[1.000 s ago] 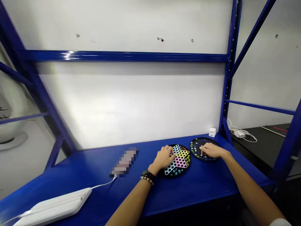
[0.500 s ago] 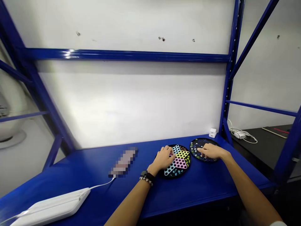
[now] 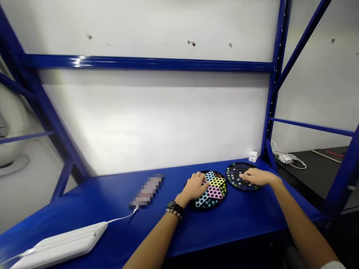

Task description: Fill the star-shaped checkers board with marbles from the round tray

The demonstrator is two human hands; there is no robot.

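Note:
A round Chinese checkers board (image 3: 215,192) with a pastel star full of dark holes lies on the blue table; coloured pieces fill its outer pockets. Across its left side rests my left hand (image 3: 196,186), fingers bent and the thumb close to the index finger; anything between them is hidden. To the right is a round black tray (image 3: 235,172) with small blue, green and white pieces scattered in it. Over its right part is my right hand (image 3: 256,177), fingers curled in and the thumb and index tips together at the tray's middle. Whatever they pinch is too small to make out.
A phone-shaped, pixelated object (image 3: 148,191) lies left of the board, joined by a cable to a white power strip (image 3: 67,241). White charger blocks (image 3: 252,157) stand behind the tray. Blue shelf posts (image 3: 269,112) frame the table; a corded white adapter (image 3: 285,159) sits beyond.
My right hand has shifted slightly left, then back right over the tray, and white pieces there lie differently. My left hand stays on the board.

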